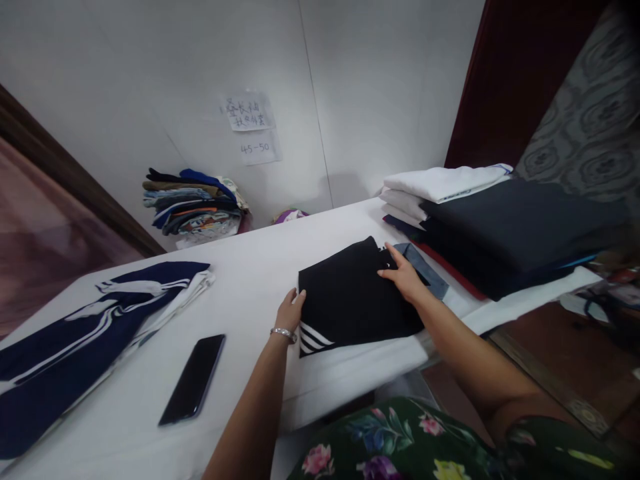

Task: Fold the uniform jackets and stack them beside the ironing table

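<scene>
A black garment (350, 293), folded into a flat bundle, lies on the white-covered table (250, 307) in front of me. White stripes cross its near left corner. My left hand (291, 312), with a silver bracelet at the wrist, rests against the bundle's left edge, fingers stretched. At the upper right of the bundle, my right hand (400, 272) touches the cloth with thumb and forefinger apart; the other fingers are partly hidden. A blue-grey piece of cloth (435, 277) shows just beyond the right hand.
Left lie navy clothes with white stripes (100, 333) and a black phone (194, 380). A stack of folded clothes (200, 203) stands against the wall. On the right rise white folded clothes (445, 181) and dark ones (500, 227). Paper notes (250, 112) hang on the wall.
</scene>
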`<state>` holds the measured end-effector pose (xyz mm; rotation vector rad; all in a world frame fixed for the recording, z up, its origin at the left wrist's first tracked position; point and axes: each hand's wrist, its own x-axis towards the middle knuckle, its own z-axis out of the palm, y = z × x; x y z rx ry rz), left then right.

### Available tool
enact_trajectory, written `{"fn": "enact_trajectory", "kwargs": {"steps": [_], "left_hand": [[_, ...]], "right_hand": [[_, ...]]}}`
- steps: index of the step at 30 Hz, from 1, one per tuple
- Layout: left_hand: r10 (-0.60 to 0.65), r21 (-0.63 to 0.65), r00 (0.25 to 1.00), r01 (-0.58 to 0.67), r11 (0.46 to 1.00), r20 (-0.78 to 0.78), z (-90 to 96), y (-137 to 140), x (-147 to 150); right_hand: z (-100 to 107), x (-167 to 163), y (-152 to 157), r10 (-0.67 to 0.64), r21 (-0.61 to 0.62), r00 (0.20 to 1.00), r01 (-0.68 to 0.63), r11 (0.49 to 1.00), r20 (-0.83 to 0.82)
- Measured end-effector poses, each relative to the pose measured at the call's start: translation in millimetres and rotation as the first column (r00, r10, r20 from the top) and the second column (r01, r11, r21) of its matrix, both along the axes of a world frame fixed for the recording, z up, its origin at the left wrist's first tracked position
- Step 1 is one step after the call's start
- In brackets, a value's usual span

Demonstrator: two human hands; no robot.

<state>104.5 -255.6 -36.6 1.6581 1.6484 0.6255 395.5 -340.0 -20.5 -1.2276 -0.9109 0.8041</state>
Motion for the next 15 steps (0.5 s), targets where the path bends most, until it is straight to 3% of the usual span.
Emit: {"fn": "enact_trajectory", "kwargs": {"steps": [5, 9, 13, 15], "left_hand": [[-0.047, -0.016, 0.998, 0.048, 0.999, 0.043, -2.5, -6.8, 22.0], [-0.091, -0.032, 0.992, 0.093, 0.995, 0.085, -2.4, -18.0, 39.9], [-0.168, 0.139, 0.985, 0.170, 0.976, -0.021, -3.9, -26.1, 51.2], [-0.191, 0.253, 0.973, 0.219, 0.942, -0.129, -2.9, -29.9, 57.0]], "right_hand": [[10.0, 48.1, -7.9, -0.078, -0.022, 0.996, 0.077, 0.997, -0.053], [-6.0, 86.8, -13.2, -0.213, -0.130, 0.977, 0.213, 0.968, 0.017], [-28.7, 107.7, -16.7, -0.247, -0.306, 0.960, 0.275, 0.911, 0.128], [-34.9, 111.6, -16.8, -0.225, -0.288, 0.958, 0.269, 0.919, 0.176]]}}
